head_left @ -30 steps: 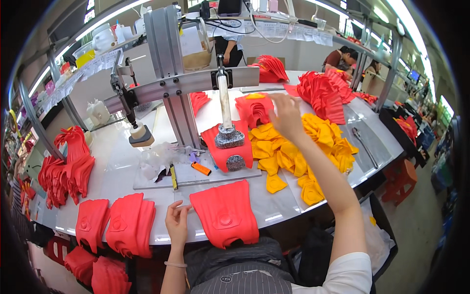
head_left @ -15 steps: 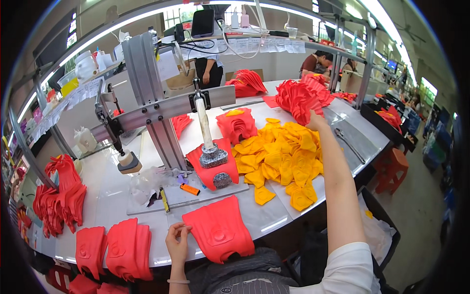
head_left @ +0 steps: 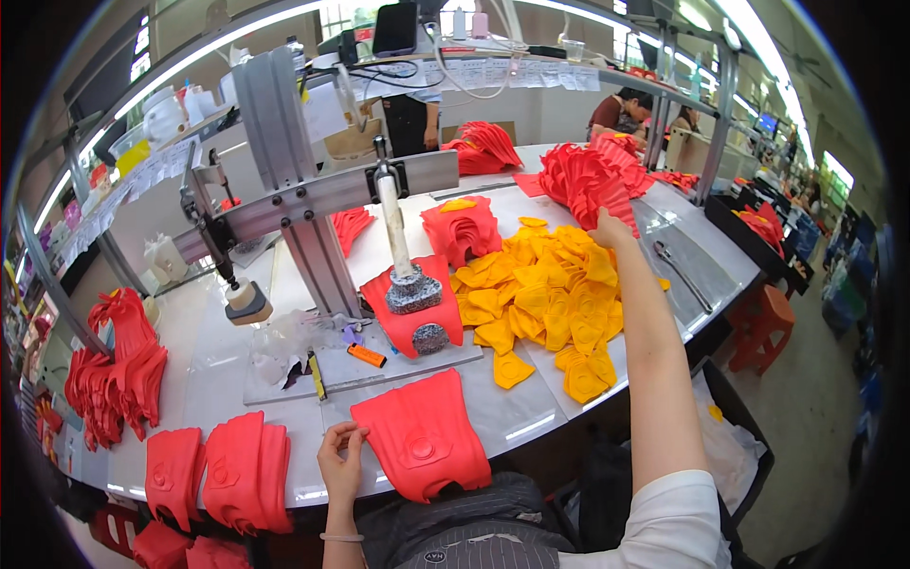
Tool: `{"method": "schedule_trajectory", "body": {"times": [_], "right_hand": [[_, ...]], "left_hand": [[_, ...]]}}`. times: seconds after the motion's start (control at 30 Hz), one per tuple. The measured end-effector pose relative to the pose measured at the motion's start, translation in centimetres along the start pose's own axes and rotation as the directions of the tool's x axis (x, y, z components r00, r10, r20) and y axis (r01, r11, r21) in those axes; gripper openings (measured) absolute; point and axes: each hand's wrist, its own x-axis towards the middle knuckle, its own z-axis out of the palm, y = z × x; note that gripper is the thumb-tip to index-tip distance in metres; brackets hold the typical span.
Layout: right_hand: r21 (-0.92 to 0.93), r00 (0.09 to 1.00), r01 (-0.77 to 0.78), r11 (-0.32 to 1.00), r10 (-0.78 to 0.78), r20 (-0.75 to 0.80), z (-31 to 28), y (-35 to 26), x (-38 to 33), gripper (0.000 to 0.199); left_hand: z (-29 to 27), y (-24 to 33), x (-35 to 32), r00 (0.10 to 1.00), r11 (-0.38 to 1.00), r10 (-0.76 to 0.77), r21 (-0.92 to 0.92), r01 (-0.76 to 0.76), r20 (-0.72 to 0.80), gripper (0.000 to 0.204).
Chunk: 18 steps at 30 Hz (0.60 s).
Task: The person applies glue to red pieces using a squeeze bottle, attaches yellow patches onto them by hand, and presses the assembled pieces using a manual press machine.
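Left hand [head_left: 341, 459] pinches the edge of the red moulded piece [head_left: 423, 446]; right hand [head_left: 609, 230] reaches the red stack [head_left: 590, 180] beyond the yellow pieces [head_left: 545, 299], finger grip unclear

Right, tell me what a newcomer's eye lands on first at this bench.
First the heap of bright yellow cut fabric pieces at the middle of the white worktable, with the right hand reaching to its far edge beside a fanned stack of red fabric pieces. Then the large red fan-shaped padded piece at the near edge, its corner pinched by the left hand, below the grey metal press frame.
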Motion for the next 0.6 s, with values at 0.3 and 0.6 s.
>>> {"method": "schedule_trajectory", "body": {"times": [0.3, 0.6], "right_hand": [[-0.045, 0.996, 0.058, 0.997, -0.06, -0.066, 2.5, 5.4, 3.4, 0.086], [-0.033, 0.993, 0.069, 0.997, -0.072, -0.089, 2.3, 5.9, 3.1, 0.079]], "left_hand": [[0.0, 0.0, 0.1, 1.0, 0.999, -0.029, -0.018, 0.028, -0.011, 0.015], [0.0, 0.2, 0.0, 0.999, 1.0, -0.026, -0.009, 0.027, 0.02, 0.014]]}}
